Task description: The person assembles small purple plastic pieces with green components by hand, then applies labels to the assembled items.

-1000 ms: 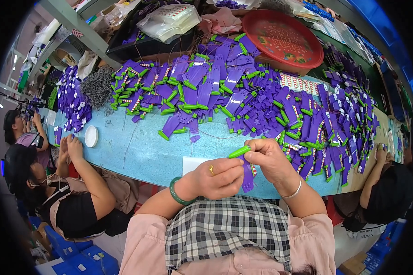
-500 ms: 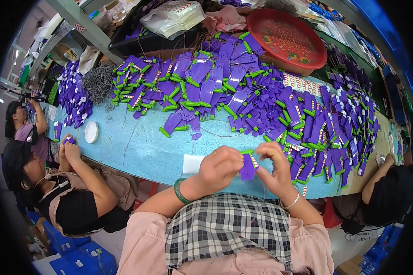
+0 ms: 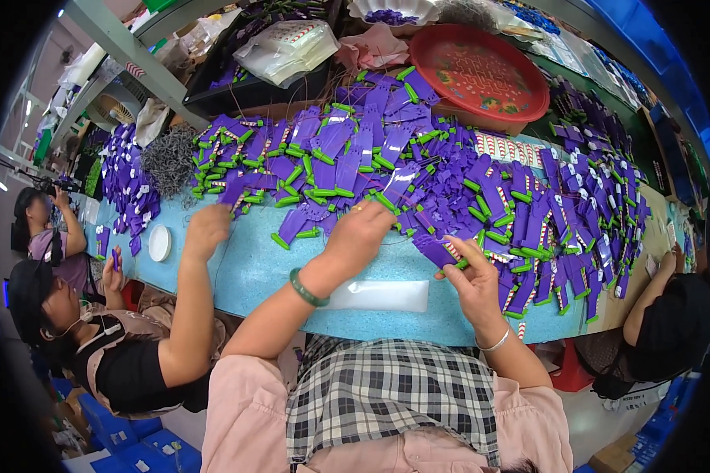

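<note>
My right hand (image 3: 469, 276) grips a flat purple plastic piece (image 3: 434, 251) with a green end and a red-and-white striped strip, between thumb and fingers at the right front of the pile. Away to its left, my left hand (image 3: 360, 235) reaches to the front edge of the pile (image 3: 347, 146) of similar purple pieces with green ends. Its fingers are curled beside a green end; the fingertips are partly hidden, so what they pinch cannot be made out. On the blue tabletop (image 3: 252, 276) before me lies a white rectangular strip (image 3: 383, 296).
At left a co-worker's hand (image 3: 207, 230) reaches into the pile. Near that person stand a small white dish (image 3: 159, 243) and a tangle of grey wire-like parts (image 3: 170, 150). Behind the pile are a red round tray (image 3: 481, 75) and a black bin (image 3: 205, 94). Another person (image 3: 670, 315) sits at right.
My hands were together over the table edge around one purple piece. The left has moved forward to the pile; the right holds the piece farther forward. The co-worker's arm has reached in.
</note>
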A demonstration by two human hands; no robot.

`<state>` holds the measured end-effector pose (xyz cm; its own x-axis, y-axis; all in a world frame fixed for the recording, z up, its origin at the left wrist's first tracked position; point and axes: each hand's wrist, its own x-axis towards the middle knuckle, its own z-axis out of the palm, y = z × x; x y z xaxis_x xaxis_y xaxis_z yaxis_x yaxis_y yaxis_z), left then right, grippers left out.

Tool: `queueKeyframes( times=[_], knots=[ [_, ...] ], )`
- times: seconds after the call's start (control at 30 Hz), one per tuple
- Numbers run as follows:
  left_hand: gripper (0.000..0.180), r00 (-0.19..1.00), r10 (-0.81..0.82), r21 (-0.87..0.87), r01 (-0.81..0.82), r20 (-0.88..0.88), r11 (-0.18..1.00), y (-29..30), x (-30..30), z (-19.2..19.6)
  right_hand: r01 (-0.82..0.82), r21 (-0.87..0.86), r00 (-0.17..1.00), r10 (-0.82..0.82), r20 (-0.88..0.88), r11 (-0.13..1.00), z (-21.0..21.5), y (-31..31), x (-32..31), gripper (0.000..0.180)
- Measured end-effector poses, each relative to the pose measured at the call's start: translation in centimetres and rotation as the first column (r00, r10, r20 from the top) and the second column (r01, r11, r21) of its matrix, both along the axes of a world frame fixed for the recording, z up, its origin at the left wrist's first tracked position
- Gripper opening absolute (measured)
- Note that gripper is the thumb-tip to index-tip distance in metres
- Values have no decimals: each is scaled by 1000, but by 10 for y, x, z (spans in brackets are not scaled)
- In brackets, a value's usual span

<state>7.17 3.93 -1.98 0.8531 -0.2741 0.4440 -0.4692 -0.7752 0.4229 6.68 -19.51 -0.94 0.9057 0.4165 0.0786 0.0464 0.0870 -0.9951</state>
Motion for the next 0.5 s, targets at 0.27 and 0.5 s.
queueKeyframes(
  times=[0.27, 0.5],
  knots=[
    [16, 840, -328, -899, -371, -431, 232, -24, -51, 17, 79, -249, 923, 24, 384, 965, -1, 7, -7, 46],
    [21, 786, -355, -863, -455, -506, 221, -27, -75, 4, -103, -438, 936, 236, 261, 893, 21, -8, -3, 44]
  ],
)
